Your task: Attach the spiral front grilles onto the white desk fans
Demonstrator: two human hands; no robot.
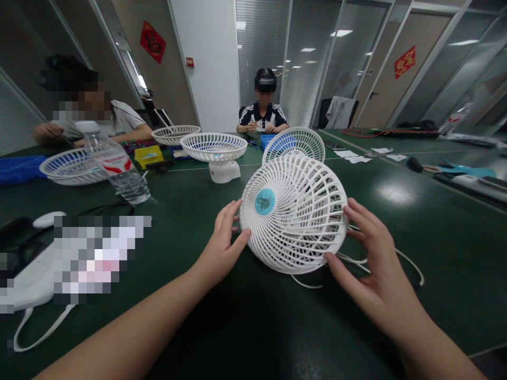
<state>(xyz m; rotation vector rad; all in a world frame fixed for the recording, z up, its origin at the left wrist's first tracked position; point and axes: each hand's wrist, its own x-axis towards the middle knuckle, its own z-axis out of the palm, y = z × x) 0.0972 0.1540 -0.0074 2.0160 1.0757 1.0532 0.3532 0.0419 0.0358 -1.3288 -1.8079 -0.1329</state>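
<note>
Between my two hands is a white plastic fan grille (301, 216) with a round blue badge (265, 202) left of its middle. My left hand (224, 240) grips its left rim, thumb in front and fingers behind. On the opposite rim, my right hand (368, 253) holds on with the thumb low and the fingers higher up. White cable (410, 264) curls on the table behind the grille. Just past it leans another round white grille (295, 145), partly covered by the one I hold. What lies behind the held grille is mostly hidden.
A white grille on a stand (224, 171) is beyond my left hand. Further left are a water bottle (122, 171), a yellow box (149, 157) and another grille (71, 169). Two people sit across and to the left. Paper pieces (352, 157) and tools lie at right.
</note>
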